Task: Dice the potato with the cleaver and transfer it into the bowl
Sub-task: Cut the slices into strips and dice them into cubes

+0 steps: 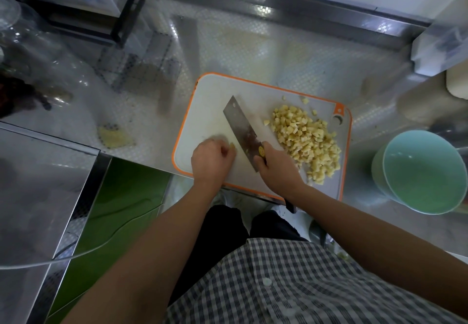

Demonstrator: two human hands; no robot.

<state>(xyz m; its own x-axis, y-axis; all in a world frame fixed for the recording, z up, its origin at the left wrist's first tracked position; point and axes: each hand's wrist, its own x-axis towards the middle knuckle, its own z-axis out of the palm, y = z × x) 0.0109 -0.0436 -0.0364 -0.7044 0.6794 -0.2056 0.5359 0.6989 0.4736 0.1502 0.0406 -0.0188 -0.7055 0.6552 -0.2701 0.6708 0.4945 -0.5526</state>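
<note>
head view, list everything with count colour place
white plastic cutting board with orange rim: one, white and orange, mid-counter
diced potato heap: one, pale yellow, board's right half
remaining potato piece: one, pale yellow, at left fingertips
steel cleaver: one, silver, on board left of heap
round ceramic bowl: one, pale green, right of board
pale scrap: one, pale yellow, counter left of board
patterned steel counter: one, silver, underneath
left hand: one, on board, holds the potato piece
right hand: one, on board, grips cleaver handle

diced potato (pixel 305 141) on cutting board (pixel 210 105), right of cleaver (pixel 240 126) | potato piece (pixel 231 146) left of cleaver | bowl (pixel 420 171) right of cutting board
</note>
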